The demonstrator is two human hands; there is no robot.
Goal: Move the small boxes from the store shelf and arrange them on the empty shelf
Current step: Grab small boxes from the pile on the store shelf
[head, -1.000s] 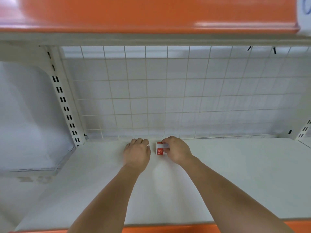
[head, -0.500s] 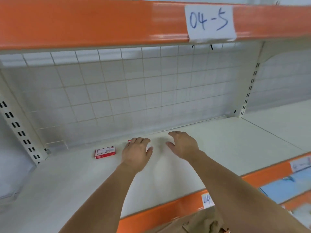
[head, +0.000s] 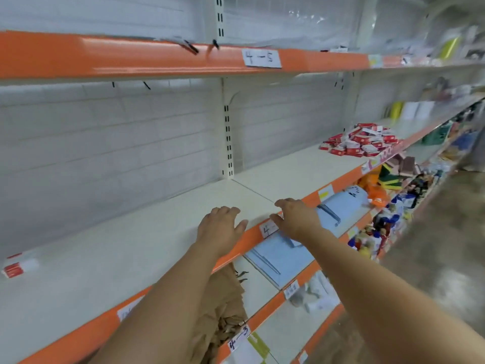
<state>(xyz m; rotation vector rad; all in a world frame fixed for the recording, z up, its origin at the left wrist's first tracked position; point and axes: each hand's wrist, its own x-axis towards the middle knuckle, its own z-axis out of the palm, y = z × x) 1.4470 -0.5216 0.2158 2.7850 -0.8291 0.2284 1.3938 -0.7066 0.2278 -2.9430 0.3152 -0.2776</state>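
Your fingers hold nothing: the left hand (head: 221, 228) hovers palm-down, fingers loosely spread, over the front edge of the white shelf (head: 147, 240), and the right hand (head: 296, 218) reaches forward just beside it with fingers relaxed, over the orange lip. Far to the left of your left fingers, one small red-and-white box (head: 19, 267) lies flat on that shelf, long axis running roughly left to right; blur hides its printed face. Well ahead and right of your right fingers, a loose pile of boxes (head: 360, 144) sits jumbled, pointing every way.
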